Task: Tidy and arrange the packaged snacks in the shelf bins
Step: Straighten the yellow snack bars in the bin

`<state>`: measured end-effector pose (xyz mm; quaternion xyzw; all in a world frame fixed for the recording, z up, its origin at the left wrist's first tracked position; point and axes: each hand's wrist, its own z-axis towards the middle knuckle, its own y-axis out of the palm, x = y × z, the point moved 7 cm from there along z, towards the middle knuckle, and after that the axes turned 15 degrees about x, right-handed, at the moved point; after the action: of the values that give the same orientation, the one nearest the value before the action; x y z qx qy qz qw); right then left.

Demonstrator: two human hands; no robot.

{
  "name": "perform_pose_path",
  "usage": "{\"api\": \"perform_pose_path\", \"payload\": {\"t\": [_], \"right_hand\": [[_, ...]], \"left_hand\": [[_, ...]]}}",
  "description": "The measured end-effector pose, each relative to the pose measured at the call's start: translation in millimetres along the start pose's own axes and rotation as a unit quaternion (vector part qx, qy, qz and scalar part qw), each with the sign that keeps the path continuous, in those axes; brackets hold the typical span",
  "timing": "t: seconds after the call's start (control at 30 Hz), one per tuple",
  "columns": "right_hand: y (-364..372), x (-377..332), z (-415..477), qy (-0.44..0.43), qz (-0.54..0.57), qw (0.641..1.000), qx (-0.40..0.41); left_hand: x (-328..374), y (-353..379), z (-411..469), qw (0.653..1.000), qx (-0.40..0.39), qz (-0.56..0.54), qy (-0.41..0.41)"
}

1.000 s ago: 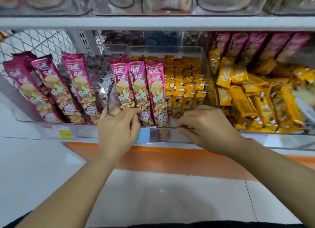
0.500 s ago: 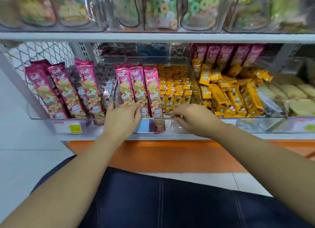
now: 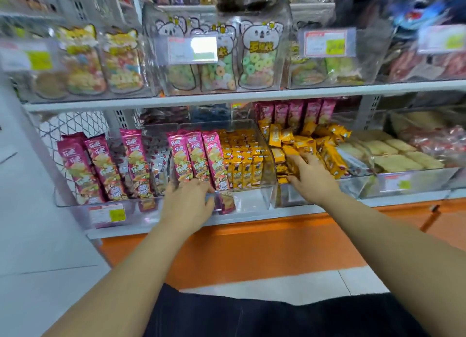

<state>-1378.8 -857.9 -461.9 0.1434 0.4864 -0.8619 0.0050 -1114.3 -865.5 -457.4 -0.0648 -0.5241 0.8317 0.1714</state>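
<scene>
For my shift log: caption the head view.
Left hand rests on clear bin; right hand touches loose yellow packets.

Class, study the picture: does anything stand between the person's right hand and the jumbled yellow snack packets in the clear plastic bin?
Nothing visible does. The right hand lies directly on the jumbled yellow snack packets, reaching in above the front wall of the clear plastic bin.

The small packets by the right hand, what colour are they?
Yellow-orange small packets, touched by the right hand; head view shows them.
</scene>
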Motion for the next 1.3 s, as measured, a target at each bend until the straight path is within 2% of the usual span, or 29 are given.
{"api": "perform_pose_path", "payload": {"t": [0.1, 0.23, 0.37, 0.57, 0.67, 0.8, 0.87, 1.07, 1.3], "right_hand": [[2.1, 6.0, -2.8, 0.028, 0.002, 0.999, -0.031], [-3.2, 3.3, 0.3, 0.018, -0.014, 0.999, -0.032], [-3.9, 1.5, 5.1, 0.006, 0.0, 1.0, -0.03], [1.0, 9.5, 14.0, 0.0, 0.053, 0.998, -0.026], [7.7, 10.5, 19.2, -0.004, 0.069, 0.997, -0.045], [1.7, 10.2, 28.6, -0.016, 0.081, 0.996, -0.046], [-3.2, 12.1, 29.6, -0.009, 0.1, 0.994, -0.031], [-21.0, 24.3, 36.9, 0.016, 0.164, 0.986, 0.013], [-50.7, 38.5, 38.5, 0.066, 0.227, 0.971, 0.044]], "left_hand": [[4.4, -15.8, -6.5, 0.999, -0.004, -0.046, 0.007], [15.9, -29.7, 10.4, 0.993, 0.027, -0.106, 0.035], [43.4, -12.9, 40.6, 0.983, 0.025, -0.181, 0.034], [100.8, 23.3, 86.7, 0.975, 0.028, -0.201, 0.089], [120.1, 32.2, 107.1, 0.973, 0.029, -0.193, 0.122], [136.0, 54.9, 129.5, 0.973, -0.093, -0.13, 0.167], [141.5, 61.5, 138.0, 0.97, -0.119, -0.104, 0.186], [153.5, 64.8, 154.7, 0.966, -0.129, -0.063, 0.216], [151.5, 55.4, 157.1, 0.976, -0.054, -0.095, 0.187]]}}
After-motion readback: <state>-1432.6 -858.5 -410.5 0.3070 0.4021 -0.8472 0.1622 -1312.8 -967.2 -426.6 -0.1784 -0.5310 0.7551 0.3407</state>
